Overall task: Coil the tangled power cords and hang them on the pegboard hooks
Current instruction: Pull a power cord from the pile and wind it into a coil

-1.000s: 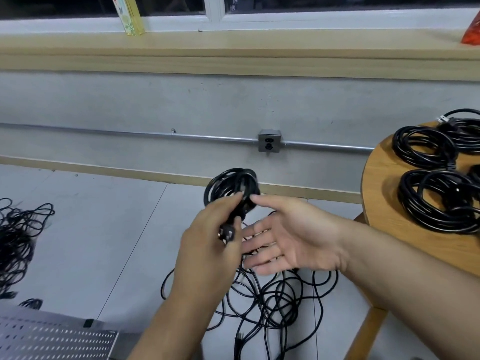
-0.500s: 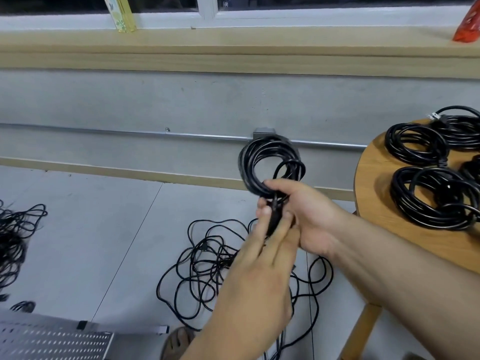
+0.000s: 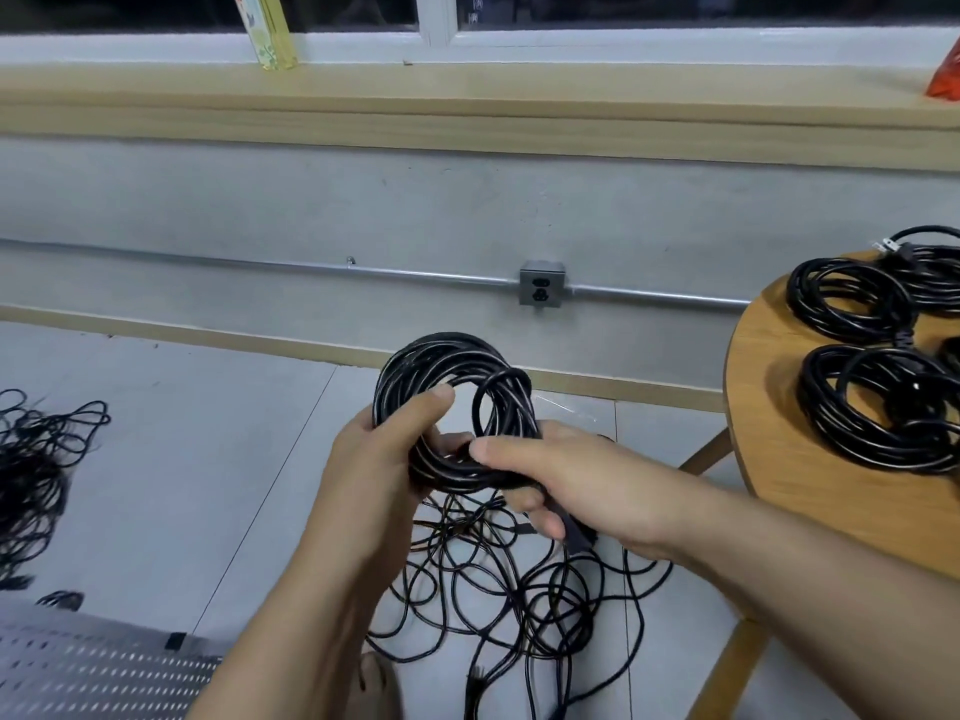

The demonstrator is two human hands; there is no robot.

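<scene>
2 bare hands hold 1 coiled power cord in mid-air at scene centre, above the floor and in front of the far wall. Left hand grips the coil's left side, with the thumb passed through the coil's opening and the fingers curled round the bundle. Right hand grips the coil's lower right, with the thumb pressed on top of the strands. Its fingers are curled underneath, where they also enclose a black plug end that projects below the palm. Loose tangled cords lie on the floor tiles directly beneath the hands. A second tangle lies at the left edge, well apart from the first. A perforated pegboard panel occupies the near left corner. A round wooden table at the right carries several finished coils, lying flat and close together. On the far wall, 1 outlet box sits on a metal conduit. A yellow carton stands on the window sill above.
</scene>
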